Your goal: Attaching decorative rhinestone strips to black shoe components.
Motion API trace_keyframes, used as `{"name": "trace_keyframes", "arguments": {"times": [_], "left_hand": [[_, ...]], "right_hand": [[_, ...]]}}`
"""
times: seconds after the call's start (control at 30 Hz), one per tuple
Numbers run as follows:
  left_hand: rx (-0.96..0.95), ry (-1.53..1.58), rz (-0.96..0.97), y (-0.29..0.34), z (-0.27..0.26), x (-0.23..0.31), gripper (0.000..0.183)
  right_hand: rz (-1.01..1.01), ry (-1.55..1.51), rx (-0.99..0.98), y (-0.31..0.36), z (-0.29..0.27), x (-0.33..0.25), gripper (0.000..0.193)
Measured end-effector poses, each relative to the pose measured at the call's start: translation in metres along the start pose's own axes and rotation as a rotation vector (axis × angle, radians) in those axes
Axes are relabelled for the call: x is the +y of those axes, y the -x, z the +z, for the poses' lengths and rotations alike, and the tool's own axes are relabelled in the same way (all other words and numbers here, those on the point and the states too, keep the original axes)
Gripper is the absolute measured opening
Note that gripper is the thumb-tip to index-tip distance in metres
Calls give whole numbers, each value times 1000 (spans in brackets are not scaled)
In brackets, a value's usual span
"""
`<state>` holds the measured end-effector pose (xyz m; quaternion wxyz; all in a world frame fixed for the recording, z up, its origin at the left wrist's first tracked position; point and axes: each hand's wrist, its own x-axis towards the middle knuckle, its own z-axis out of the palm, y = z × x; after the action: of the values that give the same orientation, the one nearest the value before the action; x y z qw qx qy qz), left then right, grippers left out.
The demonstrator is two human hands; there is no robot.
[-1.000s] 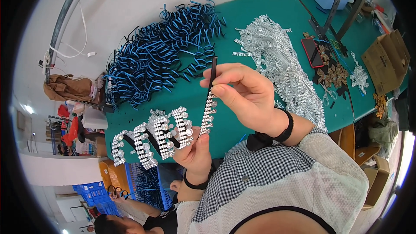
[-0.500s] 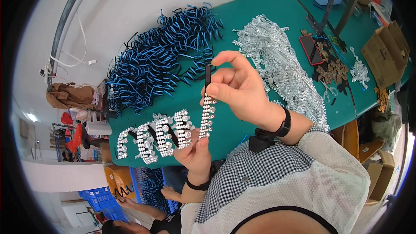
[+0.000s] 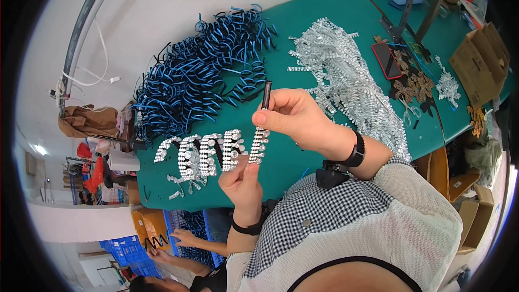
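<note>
A black strip coiled like a spring, its outer side set with rows of silver rhinestone trim (image 3: 209, 154), hangs over the table to the left of my hands. My left hand (image 3: 241, 186) pinches the strip near its last turn, thumb and fingers closed on it. Above, my right hand (image 3: 300, 119) grips the upright end of the same strip between thumb and curled fingers. A bare black end (image 3: 267, 94) of the strip sticks up past the right thumb. Some right fingers are hidden behind the hand.
Blue-and-black coils (image 3: 200, 75) are heaped at the back left of the green table (image 3: 303, 11). Silver trim (image 3: 346, 75) is piled at right, near a phone (image 3: 386, 60) and scissors (image 3: 412, 109). Silver scraps (image 3: 189, 184) lie below the coil. A co-worker (image 3: 167, 284) handles a dark coil at lower left.
My right index finger has curled in, and that hand now sits slightly lower on the strip. The hanging coil has risen and swung right, uncovering the silver scraps. The co-worker's hand has shifted left.
</note>
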<state>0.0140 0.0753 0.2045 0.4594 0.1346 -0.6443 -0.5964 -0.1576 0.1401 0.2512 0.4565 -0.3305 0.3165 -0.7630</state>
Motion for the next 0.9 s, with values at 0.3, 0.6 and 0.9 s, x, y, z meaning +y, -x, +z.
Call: {"name": "trace_keyframes", "arguments": {"times": [0.3,0.6,0.9], "left_hand": [[-130,-160,17,2,-6,-5,14],[-84,-33,-139,-13,-3,-5,15],[-663,-51,-192,-29,11,-27,37]], "right_hand": [[-10,51,80,5,-2,1,25],[127,73,67,21,4,14,24],[42,-149,567,60,-37,30,27]]}}
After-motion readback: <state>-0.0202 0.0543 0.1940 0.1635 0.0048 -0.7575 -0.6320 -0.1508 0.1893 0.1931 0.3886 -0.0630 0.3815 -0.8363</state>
